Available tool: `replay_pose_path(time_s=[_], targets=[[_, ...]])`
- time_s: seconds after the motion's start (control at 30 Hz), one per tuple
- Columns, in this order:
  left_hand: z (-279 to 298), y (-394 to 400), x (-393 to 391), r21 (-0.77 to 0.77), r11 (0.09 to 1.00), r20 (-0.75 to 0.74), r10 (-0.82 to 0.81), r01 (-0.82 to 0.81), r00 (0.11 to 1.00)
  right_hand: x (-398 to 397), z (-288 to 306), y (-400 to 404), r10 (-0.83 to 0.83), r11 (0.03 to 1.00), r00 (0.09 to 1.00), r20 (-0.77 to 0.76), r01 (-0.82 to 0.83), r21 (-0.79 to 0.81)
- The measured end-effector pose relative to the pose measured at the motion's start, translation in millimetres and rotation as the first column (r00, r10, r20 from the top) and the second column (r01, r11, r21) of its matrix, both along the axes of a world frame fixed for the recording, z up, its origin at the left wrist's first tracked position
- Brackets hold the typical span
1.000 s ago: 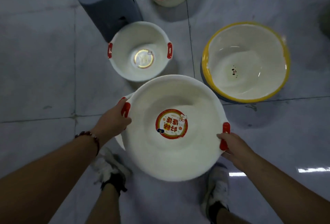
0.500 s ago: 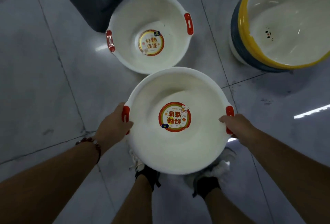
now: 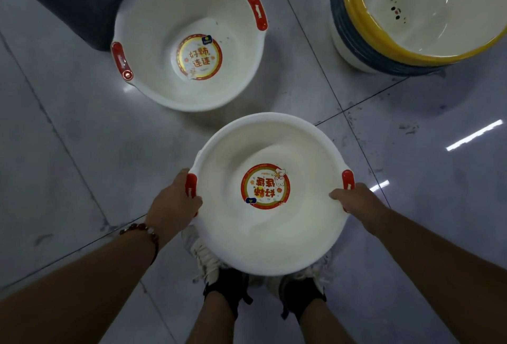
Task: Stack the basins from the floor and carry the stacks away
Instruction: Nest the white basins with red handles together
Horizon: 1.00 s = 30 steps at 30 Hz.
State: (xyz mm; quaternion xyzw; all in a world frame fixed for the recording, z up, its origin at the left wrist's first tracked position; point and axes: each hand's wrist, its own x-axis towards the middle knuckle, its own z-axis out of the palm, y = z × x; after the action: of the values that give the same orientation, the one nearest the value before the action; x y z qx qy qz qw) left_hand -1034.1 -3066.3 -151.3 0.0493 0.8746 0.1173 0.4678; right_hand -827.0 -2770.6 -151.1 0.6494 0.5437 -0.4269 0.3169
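I hold a white basin (image 3: pixel 274 236) with red handles and a round red sticker above my feet. My left hand (image 3: pixel 172 206) grips its left red handle, and my right hand (image 3: pixel 354 198) grips its right red handle. A second white basin (image 3: pixel 189 91) of the same kind, red-handled with a sticker inside, sits on the floor just ahead and to the left. At the upper right stands a stack of larger basins (image 3: pixel 365 28), the top one yellow-rimmed with a cream inside and dark blue rims below it.
A dark grey bin (image 3: pixel 68 0) stands at the upper left, right behind the floor basin. The floor (image 3: pixel 82 151) is glossy grey tile with dark joints. My two shoes (image 3: pixel 208 264) show under the held basin.
I have stepped forward with the held basin. The floor basin and the yellow-rimmed stack now look nearer and larger; the far third basin has left the view.
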Motion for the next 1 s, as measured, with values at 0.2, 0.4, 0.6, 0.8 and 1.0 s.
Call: replay_pose_path(time_s=[0.2,0.4,0.6,0.8,1.0], targets=[[4,14,5,-0.082,0.985,0.086,-0.143,0.150,0.986,-7,15,8,0.100,0.990,0.983,-0.152,-0.114,-0.084],[87,62,-22,-0.060,0.919,0.017,-0.389,0.389,0.921,-52,101,23,0.613,0.790,0.777,-0.145,-0.604,0.107],[333,115,-64,-0.172,0.786,-0.202,-0.618,0.593,0.760,-99,333,48,0.869,0.450,0.494,0.038,-0.819,0.356],[530,110,-96,-0.179,0.819,-0.409,-0.566,0.545,0.716,-138,527,34,0.898,0.389,0.440,0.002,-0.795,0.466],[587,60,-145,-0.162,0.787,-0.484,-0.589,0.595,0.647,-185,593,-31,0.793,0.561,0.598,-0.118,-0.642,0.523]])
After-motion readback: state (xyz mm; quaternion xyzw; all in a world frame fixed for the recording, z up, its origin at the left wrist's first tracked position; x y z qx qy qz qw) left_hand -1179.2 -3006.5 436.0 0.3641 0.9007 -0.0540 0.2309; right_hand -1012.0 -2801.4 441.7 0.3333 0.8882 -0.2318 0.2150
